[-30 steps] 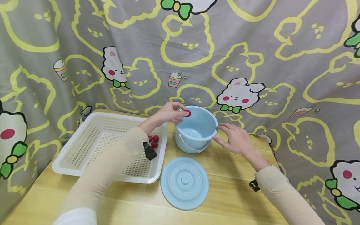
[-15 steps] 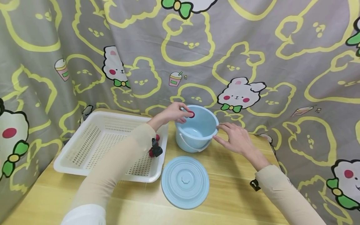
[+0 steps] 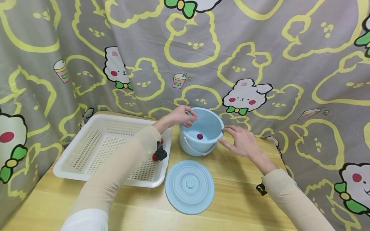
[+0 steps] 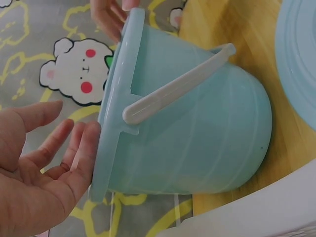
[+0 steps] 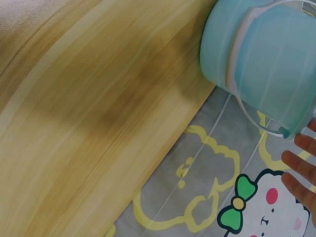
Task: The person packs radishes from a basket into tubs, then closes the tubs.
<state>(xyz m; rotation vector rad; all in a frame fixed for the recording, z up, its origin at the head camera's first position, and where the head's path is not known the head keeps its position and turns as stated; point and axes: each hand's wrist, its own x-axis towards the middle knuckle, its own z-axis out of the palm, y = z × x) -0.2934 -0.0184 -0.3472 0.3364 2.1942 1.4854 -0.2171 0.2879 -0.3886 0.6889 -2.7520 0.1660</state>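
At the table's left edge sits a white perforated basket [image 3: 110,147], with a few red berries [image 3: 155,157] in its right end, half hidden behind the left forearm. The left hand [image 3: 180,117] hangs over the near-left rim of the light blue bucket [image 3: 202,134]; its grip is loose, the fingers relaxed and apart, with nothing in them, and the left wrist view shows the fingers [image 4: 74,158] just beside the rim. One red berry [image 3: 199,136] lies on the bucket's floor, so the step in hand looks like moving berries from basket to bucket one at a time, with the drop just made. The next move would likely call for the left hand to go back over the basket's right wall to the berries and pinch one lightly. In front of the bucket, toward the near edge, the blue lid [image 3: 189,187] lies flat with bare table around it. The right hand [image 3: 241,141] has straight fingers touching the bucket's right rim, steadying it, gripping nothing. Right of it the table [image 3: 237,199] runs free to its right edge, where the patterned curtain [image 3: 289,64] hangs close.
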